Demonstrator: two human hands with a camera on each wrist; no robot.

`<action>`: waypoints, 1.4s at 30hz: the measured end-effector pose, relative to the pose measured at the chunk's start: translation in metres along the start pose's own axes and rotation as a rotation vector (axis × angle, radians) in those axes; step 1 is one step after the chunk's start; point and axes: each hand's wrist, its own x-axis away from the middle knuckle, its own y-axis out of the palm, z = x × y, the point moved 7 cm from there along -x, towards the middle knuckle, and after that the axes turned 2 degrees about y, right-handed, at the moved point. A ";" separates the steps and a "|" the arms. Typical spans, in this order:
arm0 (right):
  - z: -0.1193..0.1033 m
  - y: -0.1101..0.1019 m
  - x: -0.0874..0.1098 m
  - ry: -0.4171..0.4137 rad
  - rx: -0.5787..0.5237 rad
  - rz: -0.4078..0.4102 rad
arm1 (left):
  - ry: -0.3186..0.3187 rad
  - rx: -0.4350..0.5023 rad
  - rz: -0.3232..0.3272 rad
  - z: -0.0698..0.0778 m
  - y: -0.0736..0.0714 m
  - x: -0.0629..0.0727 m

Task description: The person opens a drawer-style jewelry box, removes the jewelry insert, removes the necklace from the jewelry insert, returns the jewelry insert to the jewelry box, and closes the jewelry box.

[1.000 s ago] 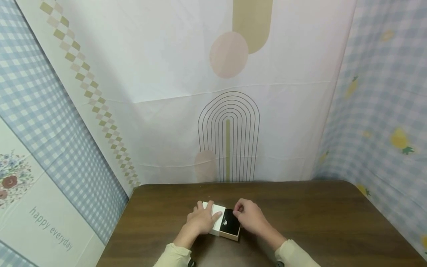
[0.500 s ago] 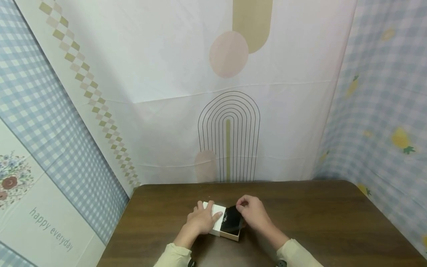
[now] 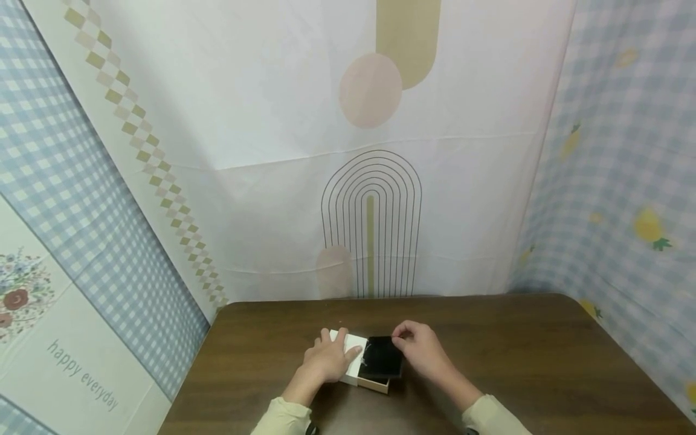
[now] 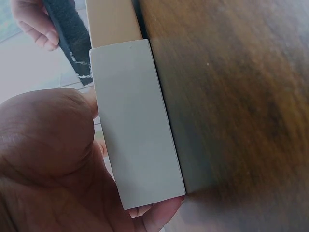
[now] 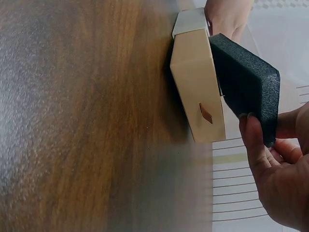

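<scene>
A small jewelry box with a white sleeve (image 3: 356,345) lies on the table, its tan drawer (image 5: 195,77) slid partly out to the right. My left hand (image 3: 328,357) grips the sleeve, with fingers round its left end and the thumb on top. My right hand (image 3: 423,349) pinches the far right corner of a black foam pad (image 5: 265,92), between thumb and fingers. Tilted up out of the drawer, the pad has its left side still near the sleeve's edge. A small silvery piece of jewelry (image 3: 365,355) lies on the pad; its exact kind is too small to tell.
The brown wooden table (image 3: 516,356) has rounded far corners. Behind it hangs a white patterned cloth (image 3: 272,211), with blue checked cloths (image 3: 614,199) at both sides.
My right hand has raised the foam pad's right side out of the drawer and drawn it rightward. The left hand and the sleeve have stayed in place.
</scene>
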 end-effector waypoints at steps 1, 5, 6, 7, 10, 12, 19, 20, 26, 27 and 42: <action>0.001 -0.001 0.000 0.001 -0.008 0.000 | 0.000 0.001 -0.001 0.000 0.000 0.000; 0.002 -0.004 0.001 0.003 -0.038 0.003 | 0.002 0.000 -0.001 0.001 0.001 0.001; 0.002 -0.004 0.001 0.003 -0.044 0.003 | 0.003 0.000 0.000 0.001 0.000 0.001; 0.002 -0.005 0.001 -0.001 -0.046 0.007 | 0.004 -0.004 0.003 0.001 0.000 0.000; 0.002 -0.009 0.003 -0.014 -0.049 0.021 | 0.005 -0.006 0.007 0.001 0.000 0.000; 0.001 -0.011 0.004 -0.025 -0.053 0.031 | 0.007 -0.007 0.011 0.001 0.000 0.001; -0.006 -0.022 0.009 -0.060 -0.103 0.051 | 0.005 -0.013 0.004 0.001 0.002 0.001; -0.007 -0.023 0.010 -0.064 -0.110 0.055 | 0.006 -0.017 0.004 0.001 0.003 0.001; -0.016 -0.031 0.012 -0.098 -0.134 0.073 | 0.004 -0.017 0.009 0.001 0.000 0.002; -0.018 -0.032 0.013 -0.106 -0.138 0.075 | 0.002 -0.014 0.010 0.001 -0.001 0.002; -0.036 -0.057 0.020 -0.170 -0.183 0.147 | -0.009 0.004 0.047 -0.001 -0.002 0.003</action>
